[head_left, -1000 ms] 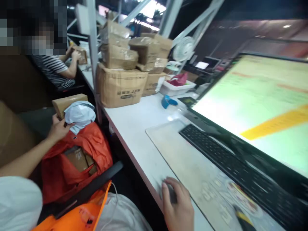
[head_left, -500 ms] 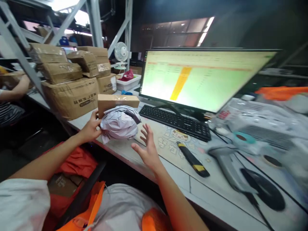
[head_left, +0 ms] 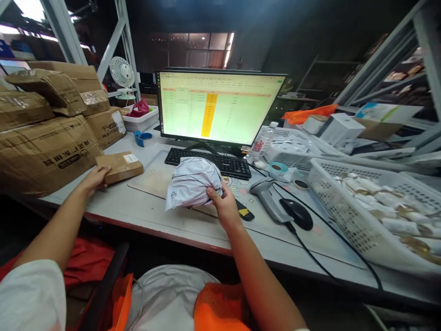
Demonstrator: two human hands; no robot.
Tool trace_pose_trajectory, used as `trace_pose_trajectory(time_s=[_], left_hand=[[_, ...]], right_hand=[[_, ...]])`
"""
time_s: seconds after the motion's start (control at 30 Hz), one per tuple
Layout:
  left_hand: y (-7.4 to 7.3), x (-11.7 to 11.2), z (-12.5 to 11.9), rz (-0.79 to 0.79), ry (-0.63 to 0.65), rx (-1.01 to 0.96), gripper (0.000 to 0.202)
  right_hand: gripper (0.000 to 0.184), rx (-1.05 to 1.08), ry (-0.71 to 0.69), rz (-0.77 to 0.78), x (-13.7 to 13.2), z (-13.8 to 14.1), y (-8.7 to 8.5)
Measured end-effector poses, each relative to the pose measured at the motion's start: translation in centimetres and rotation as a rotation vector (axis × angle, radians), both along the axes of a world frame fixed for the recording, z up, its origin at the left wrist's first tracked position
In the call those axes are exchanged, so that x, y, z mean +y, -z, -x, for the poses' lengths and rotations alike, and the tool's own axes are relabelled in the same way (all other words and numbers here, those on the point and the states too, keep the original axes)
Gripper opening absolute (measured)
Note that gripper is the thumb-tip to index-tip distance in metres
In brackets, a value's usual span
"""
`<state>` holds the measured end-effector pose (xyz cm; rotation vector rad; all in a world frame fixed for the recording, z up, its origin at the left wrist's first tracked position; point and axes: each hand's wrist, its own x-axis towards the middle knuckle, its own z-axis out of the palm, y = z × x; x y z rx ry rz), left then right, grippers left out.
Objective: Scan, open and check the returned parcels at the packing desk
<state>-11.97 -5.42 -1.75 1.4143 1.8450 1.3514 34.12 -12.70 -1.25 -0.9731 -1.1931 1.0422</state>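
Observation:
In my right hand [head_left: 225,204] is a crumpled white plastic mailer parcel [head_left: 193,184], gripped at its right side above the desk mat. Thumb and fingers close round its edge. Over on the left, my left hand [head_left: 96,179] holds the near left end of a flat brown cardboard box [head_left: 120,166] that bears a white label. That box lies at the desk's left side, beside a large carton [head_left: 51,154]. Partly hidden behind the parcel and my right hand is a black and yellow box cutter [head_left: 245,211].
Behind the parcel stand a keyboard [head_left: 237,168] and a monitor [head_left: 220,105]. To the right lie a grey barcode scanner [head_left: 270,200], a black mouse [head_left: 298,214] and a white basket [head_left: 344,216] of small wrapped items. More cartons are stacked at left, near a fan [head_left: 121,72].
The mailer has passed from my left side into my right hand and moved right. My left hand has moved the cardboard box left, away from it. The view has turned right.

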Motion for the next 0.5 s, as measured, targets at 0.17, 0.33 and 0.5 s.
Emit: trace_pose_trajectory(time_s=[0.17, 0.33, 0.5], left_hand=[[-0.9, -3.4, -4.9, -0.109, -0.222, 0.395, 0.067], [1.5, -9.1, -19.6, -0.505, 0.527, 0.517, 0.099], [3.6, -9.9, -24.6, -0.627, 0.621, 0.424, 0.076]], right_hand=[[0.062, -0.070, 0.194, -0.013, -1.5, 0.1, 0.8], [0.065, -0.203, 0.153, -0.132, -4.5, 3.3, 1.8], [0.038, -0.372, 0.040, -0.129, -6.0, 3.0, 1.5]])
